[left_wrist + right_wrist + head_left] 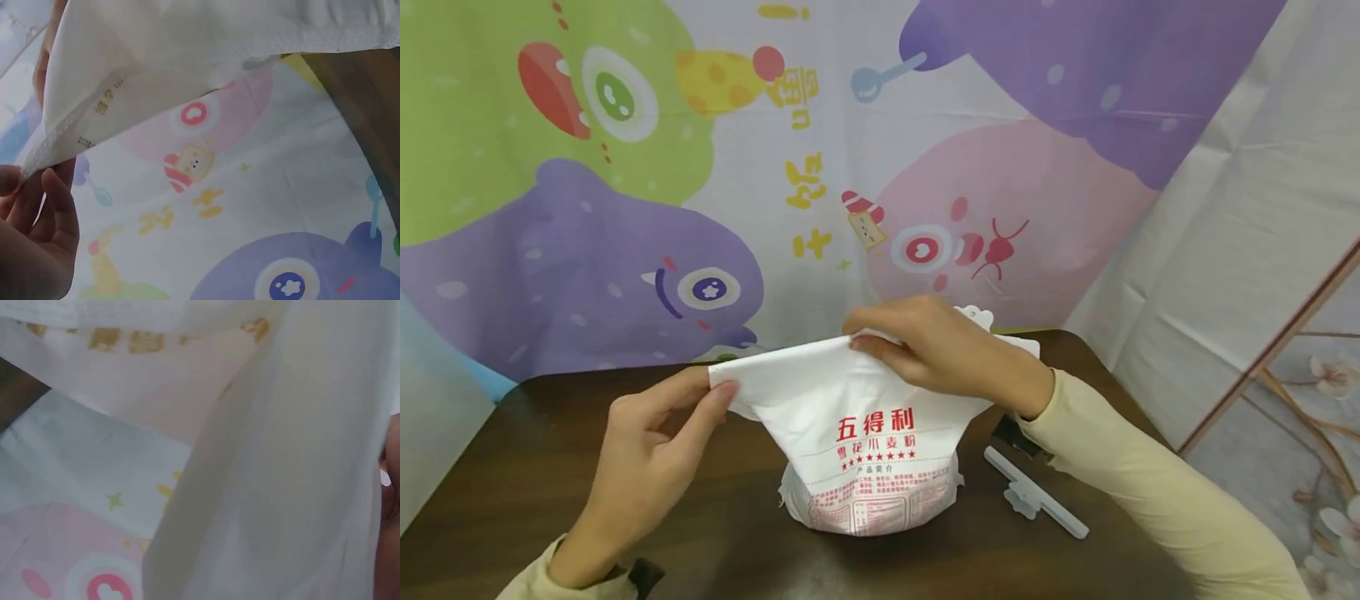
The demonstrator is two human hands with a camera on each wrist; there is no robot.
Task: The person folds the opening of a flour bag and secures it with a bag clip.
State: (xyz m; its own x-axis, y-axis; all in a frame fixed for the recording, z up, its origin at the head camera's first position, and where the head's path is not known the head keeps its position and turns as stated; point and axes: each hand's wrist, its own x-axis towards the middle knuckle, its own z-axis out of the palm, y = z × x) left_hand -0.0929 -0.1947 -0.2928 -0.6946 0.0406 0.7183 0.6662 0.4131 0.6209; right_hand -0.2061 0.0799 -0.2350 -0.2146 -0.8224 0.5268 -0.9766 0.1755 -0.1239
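A white flour bag (880, 450) with red Chinese print stands on the table, its lower part rounded and its upper part pulled out wide and flat. My left hand (643, 458) pinches the left corner of its top edge between thumb and fingers. Near the middle of that edge, my right hand (943, 350) grips the folded plastic, thumb on the near side. In the left wrist view, the bag's stitched edge (56, 131) runs down to the pinching left fingers (59, 206). White bag film (300, 462) fills much of the right wrist view, hiding most of the right hand.
A white sealing clip (1033, 496) with a scalloped tab lies on the dark wooden table (715, 517), right of the bag. Another white scalloped piece (976, 316) shows behind my right wrist. A cartoon-printed cloth (820, 308) hangs at the table's back edge.
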